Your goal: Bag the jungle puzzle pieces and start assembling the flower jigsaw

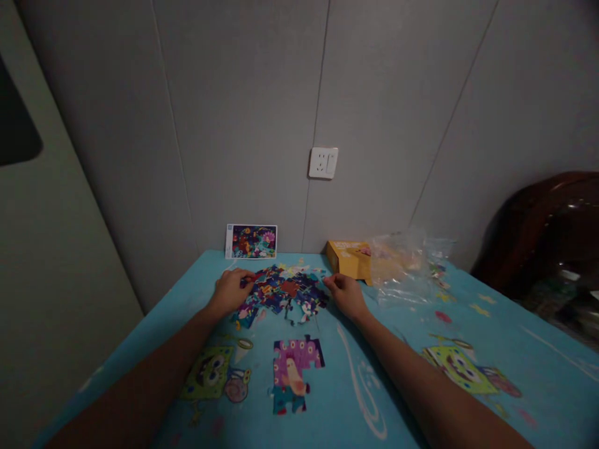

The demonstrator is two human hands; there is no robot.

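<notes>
A heap of loose, dark multicoloured puzzle pieces (285,294) lies on a light blue cartoon-print tablecloth (384,386). My left hand (230,291) rests at the heap's left edge, fingers curled onto the pieces. My right hand (345,295) sits at the heap's right edge, fingers curled and touching the pieces. What either hand pinches, if anything, is too small to make out. A joined purple and teal puzzle section (294,372) lies nearer to me, apart from both hands.
A reference picture card (251,241) leans against the grey wall. A yellow box (350,258) and a crumpled clear plastic bag (407,265) lie at the back right. A white wall socket (323,163) is above. A dark wooden object (547,231) stands at right.
</notes>
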